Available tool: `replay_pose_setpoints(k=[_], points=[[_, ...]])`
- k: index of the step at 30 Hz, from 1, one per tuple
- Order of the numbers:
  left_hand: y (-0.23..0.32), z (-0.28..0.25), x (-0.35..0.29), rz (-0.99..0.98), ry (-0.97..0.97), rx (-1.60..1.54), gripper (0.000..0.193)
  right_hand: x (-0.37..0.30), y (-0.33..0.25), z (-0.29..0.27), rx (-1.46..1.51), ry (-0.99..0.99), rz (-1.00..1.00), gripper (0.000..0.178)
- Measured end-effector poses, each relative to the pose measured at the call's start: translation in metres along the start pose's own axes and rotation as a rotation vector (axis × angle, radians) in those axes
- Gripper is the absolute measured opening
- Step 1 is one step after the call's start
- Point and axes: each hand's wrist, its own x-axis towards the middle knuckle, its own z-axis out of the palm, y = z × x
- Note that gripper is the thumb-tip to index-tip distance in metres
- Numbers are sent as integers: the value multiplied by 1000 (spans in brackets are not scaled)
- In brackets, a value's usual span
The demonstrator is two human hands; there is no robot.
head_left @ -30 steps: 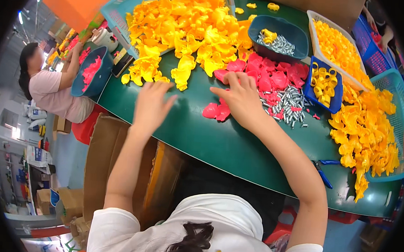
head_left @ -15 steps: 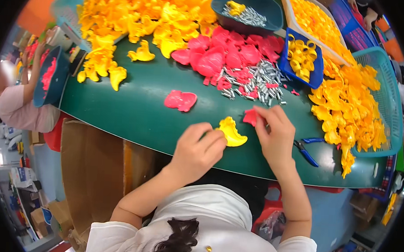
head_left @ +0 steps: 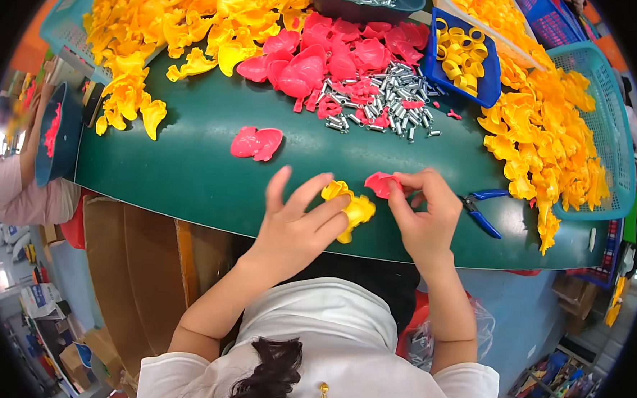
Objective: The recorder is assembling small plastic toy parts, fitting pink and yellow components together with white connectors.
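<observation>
Left hand (head_left: 288,230) pinching a yellow shell (head_left: 359,212), right hand (head_left: 429,212) pinching a pink shell (head_left: 379,184).
The left hand's spare fingers spread. Both shells, near the front edge of the green desk (head_left: 190,174), look light, stiff and slick, best held by their rims. Beyond lies a loose pink pair (head_left: 248,143).

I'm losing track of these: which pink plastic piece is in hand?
The pink plastic piece pinched in the right hand's grip; the other pink pieces on the green table lie untouched.
</observation>
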Motion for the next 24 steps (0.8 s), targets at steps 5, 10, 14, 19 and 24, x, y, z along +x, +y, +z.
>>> replay_pose_setpoints(k=[5, 10, 14, 19, 24], points=[[4, 4, -1, -151, 13, -216, 26, 3, 0, 4, 59, -66, 17, 12], [1, 7, 3, -29, 106, -143, 27, 7, -7, 11, 38, -103, -64, 12], [2, 10, 4, -22, 119, -162, 27, 5, -9, 17, -94, -199, -200, 13], [3, 11, 1, -31, 108, -164, 28, 3, -16, 17, -204, -159, -241, 17], [5, 12, 2, -21, 107, -142, 28, -5, -22, 18, -289, -127, -221, 15]])
